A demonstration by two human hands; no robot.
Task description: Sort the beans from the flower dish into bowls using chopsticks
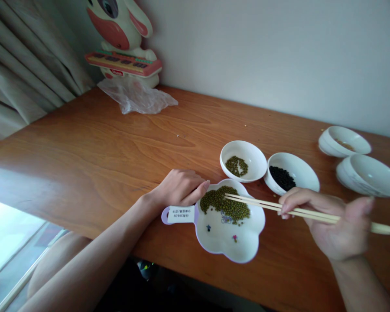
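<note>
A flower-shaped white dish (214, 242) with a lilac rim and short handle lies near the table's front edge, with a heap of green mung beans (221, 201) in its upper part. Bent fingers of my left hand (182, 186) hold the dish's left rim above the labelled handle. Two pale wooden chopsticks (315, 213) are gripped in my right hand (334, 221), which is slightly blurred. Their tips touch or hover just over the beans; whether a bean is pinched between them, I cannot tell. Just behind the dish stands a white bowl (258, 162) with some mung beans.
Another white bowl (307, 173) holds black beans. Farther right are a bowl with a few yellowish bits (360, 145) and another white bowl (380, 175). A crumpled plastic bag (146, 97) lies before a toy keyboard (126, 65) by the wall. Stray bits dot the wooden table (117, 147).
</note>
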